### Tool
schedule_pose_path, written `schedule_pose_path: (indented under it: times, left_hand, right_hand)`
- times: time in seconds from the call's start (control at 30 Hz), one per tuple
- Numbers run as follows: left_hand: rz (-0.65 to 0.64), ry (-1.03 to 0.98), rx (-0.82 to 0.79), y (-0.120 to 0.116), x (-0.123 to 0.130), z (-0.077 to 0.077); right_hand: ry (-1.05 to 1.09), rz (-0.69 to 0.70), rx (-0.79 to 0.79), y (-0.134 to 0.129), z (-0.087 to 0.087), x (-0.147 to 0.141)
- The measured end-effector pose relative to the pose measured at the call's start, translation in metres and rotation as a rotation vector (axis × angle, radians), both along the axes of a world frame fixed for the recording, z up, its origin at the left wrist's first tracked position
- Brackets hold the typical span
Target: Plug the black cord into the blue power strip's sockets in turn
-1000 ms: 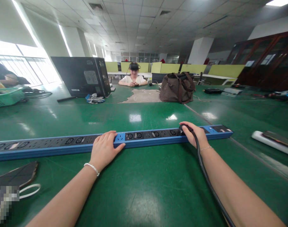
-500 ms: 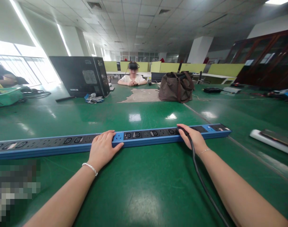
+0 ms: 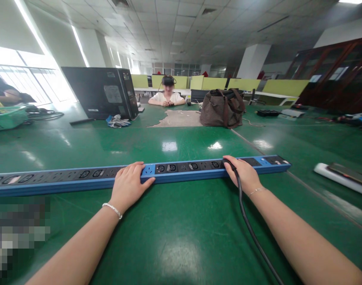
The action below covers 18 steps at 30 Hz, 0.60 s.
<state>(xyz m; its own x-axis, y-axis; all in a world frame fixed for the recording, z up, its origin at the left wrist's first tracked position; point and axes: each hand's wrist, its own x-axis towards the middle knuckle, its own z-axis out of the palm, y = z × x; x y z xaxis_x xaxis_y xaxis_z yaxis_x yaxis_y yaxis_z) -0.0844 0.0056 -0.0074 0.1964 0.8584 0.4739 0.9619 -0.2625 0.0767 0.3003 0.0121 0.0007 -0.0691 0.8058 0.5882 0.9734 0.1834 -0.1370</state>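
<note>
A long blue power strip (image 3: 187, 176) with black sockets lies across the green surface. My left hand (image 3: 130, 182) rests over its middle, fingers on the top and thumb along the near edge beside a blue socket. Farther right, my right hand (image 3: 242, 174) is closed round a black plug (image 3: 227, 162) at the strip's sockets; the fingers partly cover it. A black cable (image 3: 248, 225) runs from the plug down toward the bottom edge, passing left of my right forearm.
A black computer case (image 3: 100, 95), gloves (image 3: 118, 121) and a green basket (image 3: 8, 118) are at the back left. A brown bag (image 3: 221, 109) stands behind the strip. A person (image 3: 167, 97) sits beyond. A white bar (image 3: 341, 180) lies right.
The cable has shifted slightly to the left below my right hand. Both hands keep their places on the strip and plug.
</note>
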Motion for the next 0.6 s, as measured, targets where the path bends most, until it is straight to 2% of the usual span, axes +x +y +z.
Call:
schedule_pose_path:
  times: [0.2, 0.33, 0.5, 0.6]
  left_hand:
    - [0.004, 0.022, 0.0, -0.001, 0.001, 0.002]
    - [0.001, 0.026, -0.006, -0.001, 0.001, 0.002]
    - [0.007, 0.023, -0.004, -0.002, 0.002, 0.003]
    - [0.009, 0.02, -0.005, -0.002, 0.002, 0.003]
  right_hand:
    - [0.101, -0.134, -0.1, 0.0, 0.004, -0.006]
    - [0.118, -0.069, -0.1, 0.0, 0.001, -0.007]
    - [0.168, -0.069, -0.049, 0.002, -0.006, -0.003]
    - [0.191, 0.002, -0.024, 0.004, -0.01, -0.002]
